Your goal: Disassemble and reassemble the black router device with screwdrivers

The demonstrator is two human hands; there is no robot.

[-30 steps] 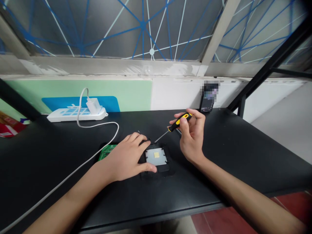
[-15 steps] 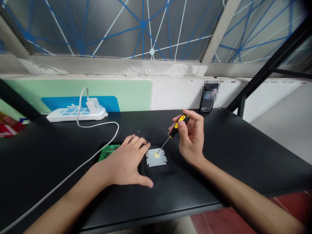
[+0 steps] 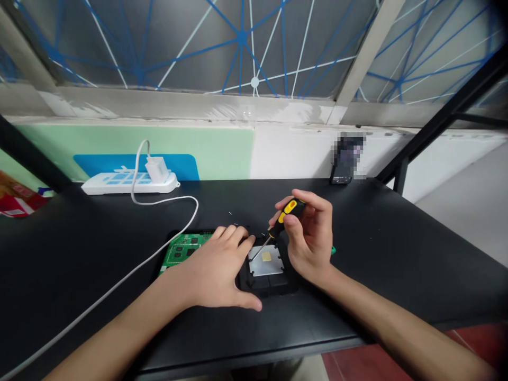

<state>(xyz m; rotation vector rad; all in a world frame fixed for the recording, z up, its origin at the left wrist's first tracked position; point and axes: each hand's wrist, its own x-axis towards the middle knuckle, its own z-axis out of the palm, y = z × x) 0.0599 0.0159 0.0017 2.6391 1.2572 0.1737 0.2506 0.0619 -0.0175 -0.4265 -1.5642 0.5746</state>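
A yellow-and-black screwdriver is held in my right hand, its shaft slanting down to the left. Its tip meets the left edge of a silver metal plate, which has a small yellowish square at its middle. This plate sits in a black housing. My left hand lies spread over the left side of the housing, thumb stretched out towards the front. Partly under that hand is a green circuit board.
A white power strip with a plugged-in charger stands at the back left; its white cable runs forward. A phone leans on the back wall. Red packaging is at far left. Several tiny bits lie behind the housing.
The screwdriver tip has moved from the yellowish square to the plate's left edge. The view has shifted slightly, showing more of the circuit board and a green object behind my right hand.
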